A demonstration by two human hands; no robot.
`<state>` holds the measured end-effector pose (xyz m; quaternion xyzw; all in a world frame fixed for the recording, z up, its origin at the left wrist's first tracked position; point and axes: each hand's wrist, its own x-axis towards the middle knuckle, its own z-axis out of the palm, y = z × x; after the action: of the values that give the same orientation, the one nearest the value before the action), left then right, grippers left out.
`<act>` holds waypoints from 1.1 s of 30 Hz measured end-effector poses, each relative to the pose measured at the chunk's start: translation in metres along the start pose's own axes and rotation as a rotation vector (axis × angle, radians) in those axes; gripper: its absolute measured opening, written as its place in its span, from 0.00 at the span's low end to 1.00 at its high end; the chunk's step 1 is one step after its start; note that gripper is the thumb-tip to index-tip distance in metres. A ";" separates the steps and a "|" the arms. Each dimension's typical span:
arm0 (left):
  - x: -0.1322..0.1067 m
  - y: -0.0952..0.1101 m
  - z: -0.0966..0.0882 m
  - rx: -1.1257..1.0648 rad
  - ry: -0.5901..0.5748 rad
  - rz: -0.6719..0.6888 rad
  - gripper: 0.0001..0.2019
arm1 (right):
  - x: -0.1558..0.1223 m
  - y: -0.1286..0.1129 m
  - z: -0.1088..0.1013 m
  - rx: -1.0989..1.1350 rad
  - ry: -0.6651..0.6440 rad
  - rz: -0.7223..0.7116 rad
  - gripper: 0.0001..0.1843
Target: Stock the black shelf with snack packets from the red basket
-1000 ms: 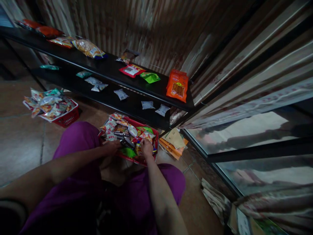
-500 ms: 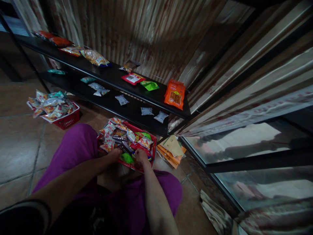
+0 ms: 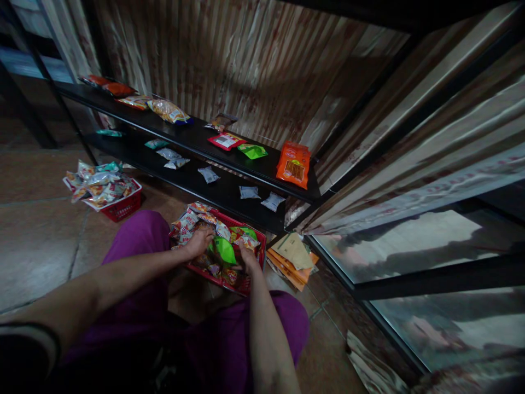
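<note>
Left hand (image 3: 199, 241) and right hand (image 3: 248, 256) deep in the heaped red basket (image 3: 238, 284), grips unclear; only scattered packets (image 3: 249, 192) on the shelves (image 3: 221, 189).

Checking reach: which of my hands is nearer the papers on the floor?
Right. The right hand is at the basket's end beside the papers; the left hand is at its far end.

green packet (image 3: 225, 250) between left hand (image 3: 199, 241), right hand (image 3: 247, 255); red basket (image 3: 241, 287)
</note>
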<state>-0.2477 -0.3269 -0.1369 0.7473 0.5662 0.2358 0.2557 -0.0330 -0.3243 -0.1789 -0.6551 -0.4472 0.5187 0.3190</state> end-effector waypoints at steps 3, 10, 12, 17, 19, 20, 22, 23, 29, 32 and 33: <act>0.008 0.014 -0.014 -0.118 0.111 0.140 0.11 | -0.007 -0.013 -0.001 0.150 -0.107 0.241 0.29; 0.041 0.035 -0.037 -0.190 0.198 0.272 0.11 | -0.019 -0.044 -0.007 0.594 -0.160 0.237 0.24; 0.045 0.039 -0.040 -0.218 0.189 0.329 0.11 | -0.017 -0.046 -0.007 0.666 -0.190 0.248 0.24; 0.038 0.041 -0.034 -0.232 0.047 0.525 0.14 | -0.002 -0.039 -0.003 0.750 -0.140 0.217 0.20; 0.034 0.036 -0.028 -0.217 -0.009 0.592 0.16 | 0.006 -0.038 -0.003 0.801 0.021 0.146 0.24; 0.034 0.032 -0.026 -0.216 -0.021 0.596 0.17 | 0.010 -0.039 -0.004 0.829 0.104 0.105 0.28; 0.038 0.021 -0.020 -0.239 -0.009 0.522 0.19 | 0.016 -0.041 -0.006 0.868 0.203 0.014 0.37; 0.041 0.014 -0.018 -0.264 0.000 0.458 0.20 | 0.017 -0.043 -0.007 0.872 0.217 -0.034 0.39; 0.078 -0.013 -0.011 -0.501 -0.047 0.137 0.28 | 0.023 -0.048 -0.010 0.839 0.238 -0.198 0.46; 0.094 -0.015 -0.005 -0.789 -0.200 0.043 0.33 | 0.024 -0.050 -0.010 0.852 0.190 -0.182 0.50; 0.097 -0.015 -0.001 -0.887 -0.247 -0.026 0.33 | 0.023 -0.051 -0.009 0.855 0.178 -0.178 0.51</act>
<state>-0.2352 -0.2293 -0.1394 0.5809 0.3851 0.3614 0.6193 -0.0354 -0.2825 -0.1407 -0.4653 -0.2181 0.5691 0.6419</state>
